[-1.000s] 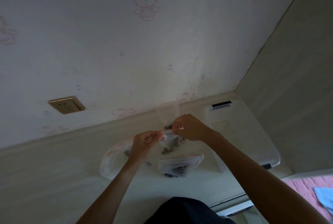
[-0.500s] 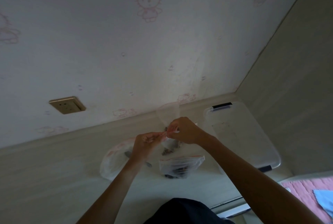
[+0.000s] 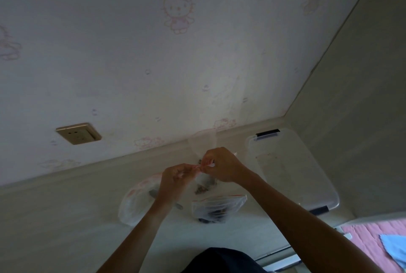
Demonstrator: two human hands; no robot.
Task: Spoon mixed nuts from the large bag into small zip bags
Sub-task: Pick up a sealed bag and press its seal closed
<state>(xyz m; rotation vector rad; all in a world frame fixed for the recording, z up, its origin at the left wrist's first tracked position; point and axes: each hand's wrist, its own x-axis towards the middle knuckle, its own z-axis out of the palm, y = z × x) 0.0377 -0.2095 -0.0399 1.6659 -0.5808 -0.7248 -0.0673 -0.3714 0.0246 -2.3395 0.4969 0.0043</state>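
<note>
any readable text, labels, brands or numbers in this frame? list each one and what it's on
None readable.
Pale wallpaper: pink cartoon cat figures only, no lettering.
Brass-coloured wall socket: no marking visible.
Clear plastic storage box with black latches: no label visible.
Small clear zip bag with red strip on the table, and the one pinched by left hand and right hand: no print visible.

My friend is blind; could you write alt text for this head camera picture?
Two hands, left and right, pinch the red zip strip of a small bag of nuts above a pale table. A filled bag lies nearer; a clear box sits right.
</note>
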